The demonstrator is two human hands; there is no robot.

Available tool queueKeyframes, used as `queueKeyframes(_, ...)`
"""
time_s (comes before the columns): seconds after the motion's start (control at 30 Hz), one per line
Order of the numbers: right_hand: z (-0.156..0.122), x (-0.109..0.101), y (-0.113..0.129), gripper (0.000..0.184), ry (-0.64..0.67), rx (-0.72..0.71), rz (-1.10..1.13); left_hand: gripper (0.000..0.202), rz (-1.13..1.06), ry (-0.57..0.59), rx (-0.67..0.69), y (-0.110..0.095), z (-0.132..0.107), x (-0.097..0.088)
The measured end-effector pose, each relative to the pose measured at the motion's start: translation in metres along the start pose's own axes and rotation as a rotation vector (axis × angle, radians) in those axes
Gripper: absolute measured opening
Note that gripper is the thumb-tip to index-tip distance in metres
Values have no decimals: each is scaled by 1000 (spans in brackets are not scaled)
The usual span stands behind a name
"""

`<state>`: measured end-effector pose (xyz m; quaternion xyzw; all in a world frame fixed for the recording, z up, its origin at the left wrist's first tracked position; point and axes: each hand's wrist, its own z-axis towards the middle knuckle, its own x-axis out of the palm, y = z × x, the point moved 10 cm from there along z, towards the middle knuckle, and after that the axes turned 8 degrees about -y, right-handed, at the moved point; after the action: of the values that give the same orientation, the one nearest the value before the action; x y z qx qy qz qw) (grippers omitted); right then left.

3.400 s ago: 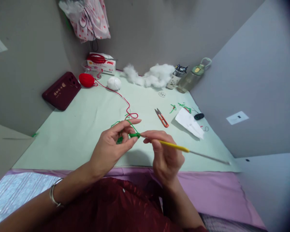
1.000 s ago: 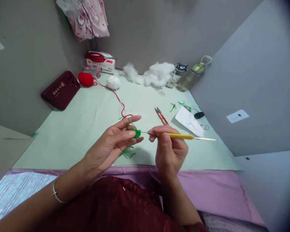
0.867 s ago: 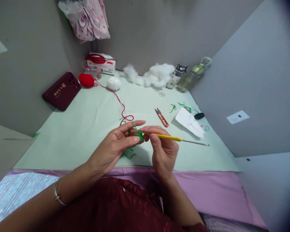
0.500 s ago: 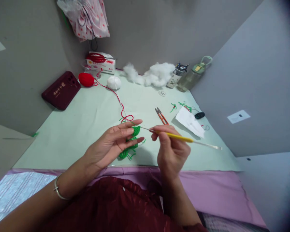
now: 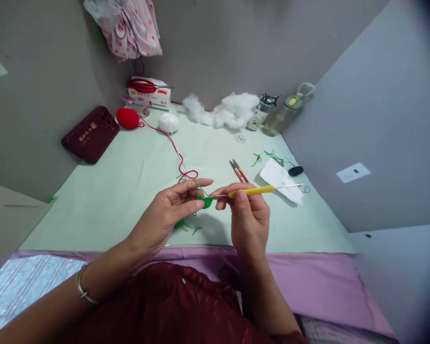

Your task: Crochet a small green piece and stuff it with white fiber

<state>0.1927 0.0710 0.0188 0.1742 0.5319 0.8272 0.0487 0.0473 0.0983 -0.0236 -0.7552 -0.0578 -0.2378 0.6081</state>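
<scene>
My left hand pinches a small green crochet piece between thumb and fingers, its index finger stretched out with green yarn running from it down to the piece. In my right hand is a crochet hook with a yellow handle, closed in the fingers like a pen. The hook's thin metal tip meets the upper edge of the green piece. More green crochet work with loose yarn ends lies below my left hand, partly hidden by it.
Orange thread snips and white paper lie beyond my right hand. A red yarn ball, a white yarn ball, white stuffing, a pen cup and a bottle stand at the back. At left leans a dark red phone.
My left fingers have closed in over the green piece, which has turned and dropped slightly. My right hand has shifted a little left, and the hook has swung nearer to level.
</scene>
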Motion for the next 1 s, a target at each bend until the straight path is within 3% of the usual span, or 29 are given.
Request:
queueKeyframes(0.17,-5,1,20,20,18,-154,-203,32,82,-22,54,-6,-1,-5)
queueKeyframes(0.33,-32,24,45,26,119,-652,-616,38,123,-89,128,-11,-4,-8)
queueKeyframes(0.43,-46,32,47,35,103,-855,-749,46,-54,-57,36,-3,-3,-2)
queueKeyframes(0.5,-43,27,47,36,71,-814,-706,47,-199,-1,-117,9,-2,4)
queueKeyframes(0.57,-31,14,46,30,20,-654,-531,40,-283,20,-219,16,-1,6)
queueKeyframes(0.63,-17,-3,39,24,-60,-430,-300,36,-307,11,-219,13,1,4)
queueKeyframes(0.73,-6,-4,20,19,-43,-166,-76,40,-279,49,-188,11,0,7)
queueKeyframes(0.83,-4,2,8,18,-7,-82,-48,42,-202,86,-162,13,-3,10)
queueKeyframes(1.0,-4,2,0,18,-3,-16,40,41,-138,36,-121,11,0,2)
